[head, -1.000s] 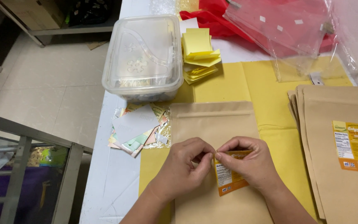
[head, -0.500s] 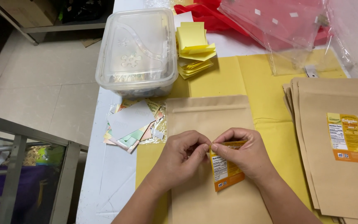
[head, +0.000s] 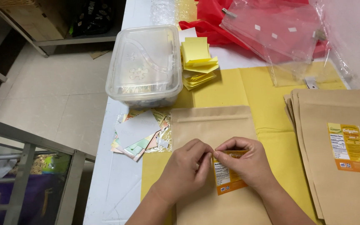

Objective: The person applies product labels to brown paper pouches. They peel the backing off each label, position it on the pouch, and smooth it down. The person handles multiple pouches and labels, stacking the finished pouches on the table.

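- The orange label sticker (head: 228, 175) lies on the brown kraft pouch (head: 213, 125), directly under both hands, its top edge caught between their fingertips
- The left hand (head: 186, 168) has thumb and forefinger closed together, pinching the sticker's upper left corner; the other fingers curl loosely beneath
- The right hand (head: 248, 160) pinches the sticker's top edge just beside the left fingertips, with the fingers bent over the sticker's upper right part and the palm covering its right side
- The lower part of the sticker shows below the hands, tilted slightly, with a white panel on its left and an orange band along the bottom
- The pouch lies flat under both hands on a yellow sheet (head: 267, 104), its zip seam just beyond the fingertips
- Left of the left hand, near it, sits a small pile of coloured paper scraps (head: 140, 135) in clear wrap
- Beyond the left hand stands a clear plastic tub (head: 144, 62) with its lid on, touching the far edge of the scraps
- Beside the tub, beyond both hands, lies a stack of yellow note papers (head: 197, 58)
- Right of the right hand, apart from it, lies a stack of kraft pouches (head: 338, 166), the top one bearing an orange label of the same kind
- Far beyond the right hand lie clear plastic bags (head: 271, 29) over red fabric (head: 201, 18)
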